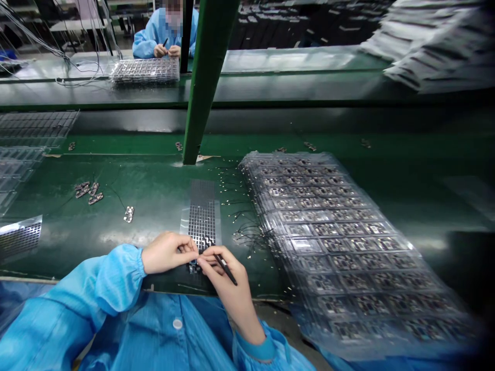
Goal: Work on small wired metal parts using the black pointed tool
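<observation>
My left hand (170, 252) is closed, thumb and fingers pinching a small circuit board (193, 267) that is partly covered by the fingertips. Against it, from the right, comes my right hand (226, 273), closed round slim black tweezers (225, 269). Their tips are hidden by my fingers. Just beyond both hands lies a clear sheet of small black stickers (201, 216), its near end under the fingertips. A loose circuit board (129, 214) with a thin wire rests to the left of the sheet.
A tall stack of clear trays (332, 226) filled with boards stands on the right, thin wires poking out leftwards. More boards (88, 190) and another sticker sheet (21, 239) lie left. A green post (204, 77) rises ahead. Across the bench, a person (162, 36) works beside trays (145, 71).
</observation>
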